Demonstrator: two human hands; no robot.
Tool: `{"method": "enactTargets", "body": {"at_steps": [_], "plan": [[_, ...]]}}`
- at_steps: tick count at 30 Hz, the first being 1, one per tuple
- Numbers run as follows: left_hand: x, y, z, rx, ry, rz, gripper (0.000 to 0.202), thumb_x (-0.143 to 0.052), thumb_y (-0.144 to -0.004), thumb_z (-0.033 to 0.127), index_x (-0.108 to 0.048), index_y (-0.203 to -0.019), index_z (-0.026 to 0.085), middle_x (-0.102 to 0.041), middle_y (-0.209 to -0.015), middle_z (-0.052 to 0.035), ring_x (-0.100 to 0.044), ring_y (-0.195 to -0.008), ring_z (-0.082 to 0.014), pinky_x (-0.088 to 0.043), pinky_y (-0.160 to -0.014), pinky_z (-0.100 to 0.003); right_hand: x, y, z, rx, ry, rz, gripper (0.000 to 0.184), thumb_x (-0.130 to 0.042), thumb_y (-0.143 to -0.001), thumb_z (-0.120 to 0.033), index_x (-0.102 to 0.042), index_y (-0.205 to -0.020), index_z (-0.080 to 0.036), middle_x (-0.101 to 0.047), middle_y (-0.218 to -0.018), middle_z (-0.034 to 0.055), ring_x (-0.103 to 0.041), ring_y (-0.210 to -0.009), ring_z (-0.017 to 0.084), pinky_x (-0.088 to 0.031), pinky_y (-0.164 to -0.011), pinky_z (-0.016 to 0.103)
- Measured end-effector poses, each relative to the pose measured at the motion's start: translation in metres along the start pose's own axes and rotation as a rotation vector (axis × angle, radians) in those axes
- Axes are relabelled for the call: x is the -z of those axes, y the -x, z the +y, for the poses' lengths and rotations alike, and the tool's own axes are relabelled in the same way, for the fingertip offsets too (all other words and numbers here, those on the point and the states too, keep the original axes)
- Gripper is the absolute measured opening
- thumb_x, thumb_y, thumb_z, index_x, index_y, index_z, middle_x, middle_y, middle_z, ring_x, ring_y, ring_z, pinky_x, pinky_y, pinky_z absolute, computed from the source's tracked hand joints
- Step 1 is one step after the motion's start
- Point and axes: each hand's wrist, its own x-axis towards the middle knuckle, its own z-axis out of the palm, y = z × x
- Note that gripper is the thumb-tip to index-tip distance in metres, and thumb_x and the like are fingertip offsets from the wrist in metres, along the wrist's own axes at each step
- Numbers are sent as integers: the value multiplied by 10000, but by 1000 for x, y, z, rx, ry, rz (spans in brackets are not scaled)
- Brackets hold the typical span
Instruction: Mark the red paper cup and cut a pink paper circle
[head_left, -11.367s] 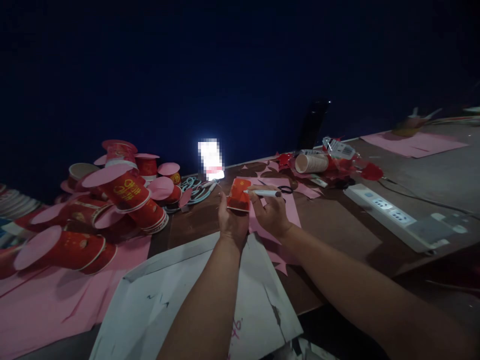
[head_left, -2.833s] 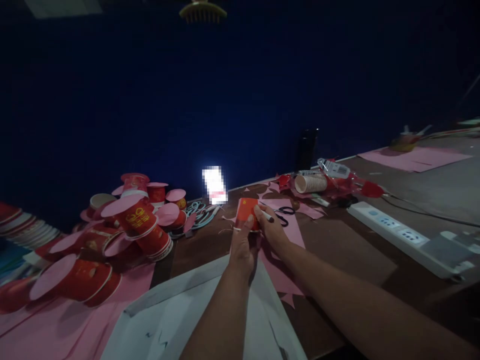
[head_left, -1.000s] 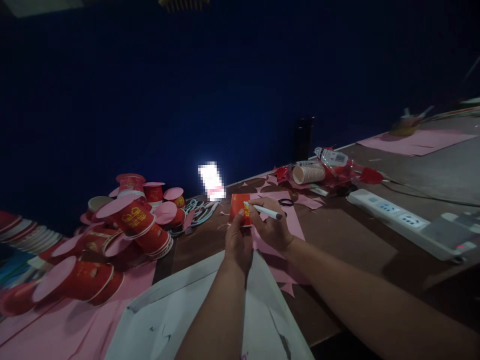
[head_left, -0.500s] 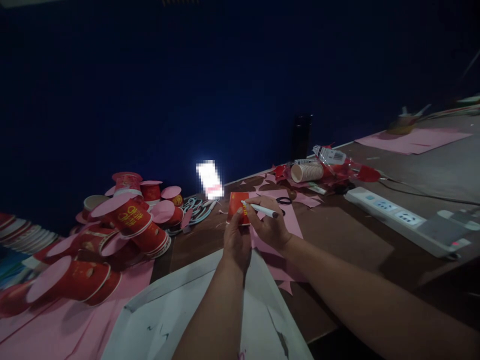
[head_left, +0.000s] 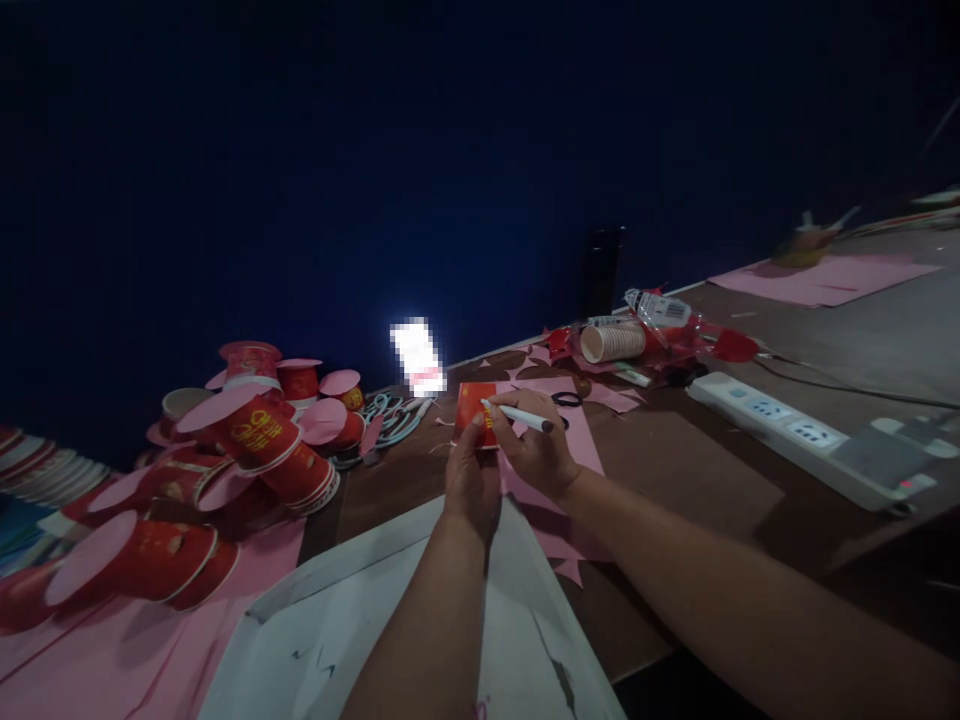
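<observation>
I can see a small red cup over the middle of the brown table, with yellow marks on its side. The left hand holds it from below, with the thumb pressed on the near part. The right hand is closed around a white pen. The pen's tip is right at the cup's side, by the yellow marks, but I can't tell if it is touching.

Under and beside the right hand I see a pink sheet, and black scissor handles lie on it. Bits of cut pink paper are near them. Close to me, a white flat box sits under the arms.

Left of the hands I see a curled pale blue cord and then a big heap of red cups. Many of those have round pink papers on their ends. On the right I find some cups in clear wrap and a long white power strip.
</observation>
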Motion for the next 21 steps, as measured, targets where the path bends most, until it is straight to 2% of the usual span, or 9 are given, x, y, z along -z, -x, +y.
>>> {"method": "enactTargets", "body": {"at_steps": [5,11,21], "plan": [[1,-1,0,5,16,-1,211,-722,-685,187,-695,-886,129,-716,-883,-55,-665,-903,-161,-485,-846,-242,1,-1,-1,5,-3,4,97,-543,-874,-244,-627,-917,-225,-705,-886,44,-639,-852,197,-450,-839,379],[-2,0,3,31,45,40,141,-694,-709,162,-686,-848,137,-713,-842,-41,-667,-817,-137,-499,-794,-224,1,-2,0,-19,9,-4,92,-546,-875,-257,-624,-909,-225,-708,-883,39,-645,-847,198,-443,-829,377],[-4,1,6,38,95,47,102,-651,-752,132,-677,-850,123,-715,-846,-48,-666,-787,-119,-505,-788,-208,1,-2,1,-8,15,7,87,-546,-875,-250,-624,-895,-214,-705,-879,42,-642,-847,191,-439,-842,368]]}}
